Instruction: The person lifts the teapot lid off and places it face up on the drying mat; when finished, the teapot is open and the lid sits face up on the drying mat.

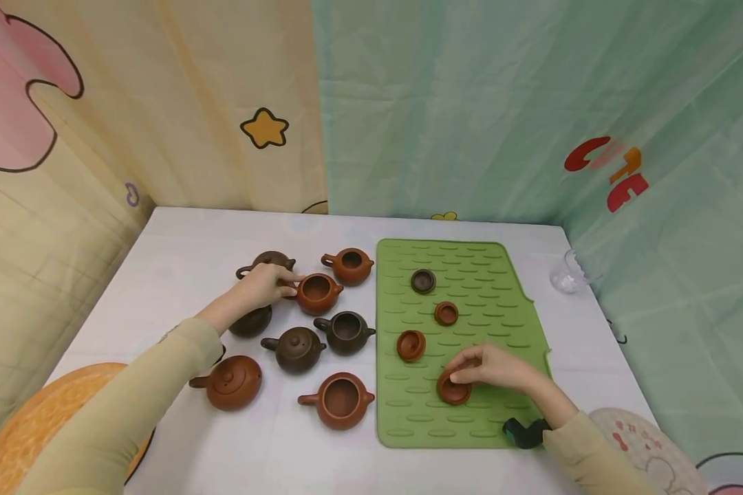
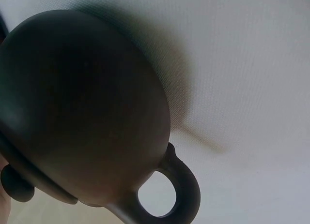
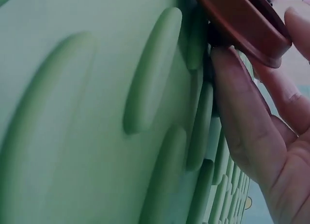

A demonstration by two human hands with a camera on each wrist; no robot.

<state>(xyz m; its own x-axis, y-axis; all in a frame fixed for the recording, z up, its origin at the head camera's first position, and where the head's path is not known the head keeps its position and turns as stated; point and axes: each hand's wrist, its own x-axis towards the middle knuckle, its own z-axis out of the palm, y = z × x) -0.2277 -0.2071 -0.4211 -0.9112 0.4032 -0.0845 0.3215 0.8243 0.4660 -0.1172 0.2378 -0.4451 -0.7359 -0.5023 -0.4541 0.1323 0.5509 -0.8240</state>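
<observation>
My left hand (image 1: 266, 287) pinches the handle of a lidless reddish-brown teapot (image 1: 317, 293) on the white table. Close below that forearm, a dark brown teapot (image 1: 252, 321) is partly hidden; a dark lidded teapot (image 2: 82, 103) fills much of the left wrist view. Over the green mat, my right hand (image 1: 492, 368) holds a reddish-brown teapot lid (image 1: 454, 390) by its edge. In the right wrist view, the lid (image 3: 247, 25) tilts between thumb and fingers, close over the mat's ridges.
Two more reddish lids (image 1: 411, 346) and a dark lid (image 1: 423, 281) lie on the green mat (image 1: 402, 426). Several other teapots stand left of it, among them a lidded red one (image 1: 234, 383) and an uncovered red one (image 1: 341, 401). A clear glass vessel (image 1: 568, 275) stands far right.
</observation>
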